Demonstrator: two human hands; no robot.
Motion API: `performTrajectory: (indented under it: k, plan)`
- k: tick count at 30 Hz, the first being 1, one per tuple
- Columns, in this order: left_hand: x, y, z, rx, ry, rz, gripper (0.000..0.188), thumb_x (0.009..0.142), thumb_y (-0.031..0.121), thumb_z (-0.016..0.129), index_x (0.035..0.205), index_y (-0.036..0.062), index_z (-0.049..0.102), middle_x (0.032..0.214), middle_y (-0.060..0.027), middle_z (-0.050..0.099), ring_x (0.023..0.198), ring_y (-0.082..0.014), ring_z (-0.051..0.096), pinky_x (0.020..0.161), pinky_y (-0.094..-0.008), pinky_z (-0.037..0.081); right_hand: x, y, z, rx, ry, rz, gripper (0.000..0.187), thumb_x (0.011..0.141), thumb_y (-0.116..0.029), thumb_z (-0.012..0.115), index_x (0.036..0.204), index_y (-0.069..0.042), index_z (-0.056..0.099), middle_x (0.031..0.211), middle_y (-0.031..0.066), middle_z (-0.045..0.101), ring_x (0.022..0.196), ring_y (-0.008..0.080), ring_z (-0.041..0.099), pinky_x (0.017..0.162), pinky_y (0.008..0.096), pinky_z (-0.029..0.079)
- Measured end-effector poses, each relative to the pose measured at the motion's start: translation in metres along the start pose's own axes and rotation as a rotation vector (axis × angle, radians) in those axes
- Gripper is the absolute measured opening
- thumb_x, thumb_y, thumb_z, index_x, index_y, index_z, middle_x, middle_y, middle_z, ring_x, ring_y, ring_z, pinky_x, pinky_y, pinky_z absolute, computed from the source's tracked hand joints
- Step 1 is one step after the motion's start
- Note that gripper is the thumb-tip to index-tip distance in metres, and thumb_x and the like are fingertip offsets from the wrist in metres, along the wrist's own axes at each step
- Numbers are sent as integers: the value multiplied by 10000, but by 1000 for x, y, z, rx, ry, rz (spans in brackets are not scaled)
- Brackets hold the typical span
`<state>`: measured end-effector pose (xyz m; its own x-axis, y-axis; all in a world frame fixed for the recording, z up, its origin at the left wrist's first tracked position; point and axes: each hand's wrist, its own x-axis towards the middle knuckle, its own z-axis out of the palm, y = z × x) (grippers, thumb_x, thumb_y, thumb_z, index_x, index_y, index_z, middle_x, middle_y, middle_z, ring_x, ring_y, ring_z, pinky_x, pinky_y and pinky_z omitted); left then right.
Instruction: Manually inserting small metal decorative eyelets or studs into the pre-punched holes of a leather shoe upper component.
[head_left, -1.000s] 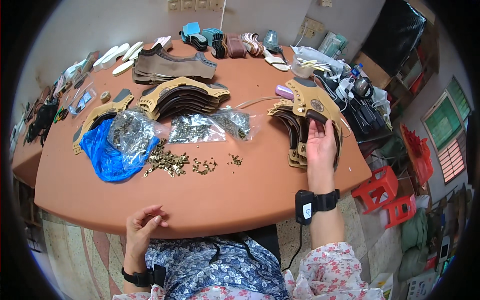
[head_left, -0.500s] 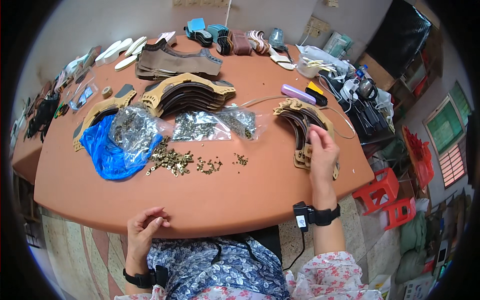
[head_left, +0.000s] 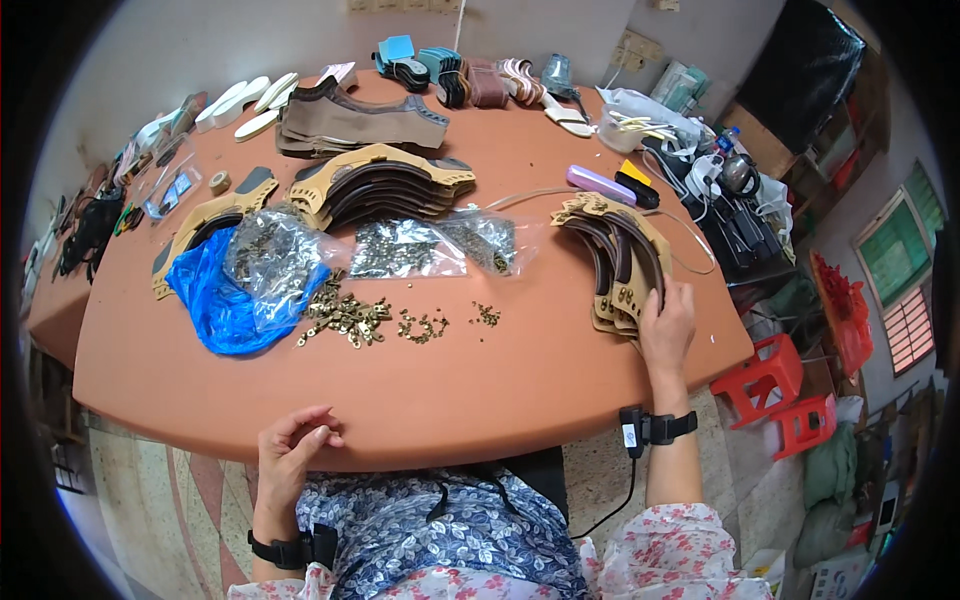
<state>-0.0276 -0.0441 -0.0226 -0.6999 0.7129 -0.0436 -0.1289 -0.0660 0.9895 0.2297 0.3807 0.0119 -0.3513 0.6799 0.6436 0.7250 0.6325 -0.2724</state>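
Observation:
My right hand is at the near right end of a stack of curved tan shoe uppers with dark brown linings and metal eyelet pieces at their ends. Thumb and fingers close on the edge of the topmost upper; the fingertips are partly hidden. At the table's front edge my left hand is loosely curled, empty, with the thumb a little apart from the fingers. Between the hands and farther back lie loose brass-coloured parts: a pile of metal tabs, a few small rings and tiny rivets.
Clear plastic bags of small metal parts lie behind the piles, beside a blue bag. Larger stacks of tan uppers and brown uppers stand behind. A purple case and a dark pile of gadgets are at the right.
My right hand has come down and slightly right, from above the stack of uppers onto its near right end. The left hand stays at the table edge.

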Motion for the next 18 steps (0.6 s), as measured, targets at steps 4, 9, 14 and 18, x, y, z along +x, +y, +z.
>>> performTrajectory:
  k: [4,9,14,18]
  plan:
    - [4,-1,4,8,-21,2,276,955,24,634,1219,-51,659,1029,-123,716,860,-180,708,844,-320,573,19,1,-15,31,123,-4,296,941,-91,576,1210,19,631,987,211,578,915,407,611,787,480,496]
    - [4,6,9,36,-3,-62,296,957,45,643,1237,-50,650,1020,-116,718,876,-181,709,856,-316,568,27,-37,-47,81,269,-177,304,929,-29,578,1223,21,635,975,191,593,867,380,622,747,455,507]
    - [-2,24,23,-2,-137,-122,379,968,76,648,1320,-54,593,1158,-142,682,1021,-200,687,930,-336,550,-18,-129,-59,190,181,-539,401,824,35,659,1224,46,655,960,169,616,833,325,642,694,417,537]
    - [-4,40,53,-73,-341,32,641,950,118,693,1497,-29,391,1353,-143,582,1271,-230,559,1032,-374,502,-61,-187,-59,385,90,-817,398,800,-27,670,1188,64,674,950,134,633,737,253,631,626,359,529]
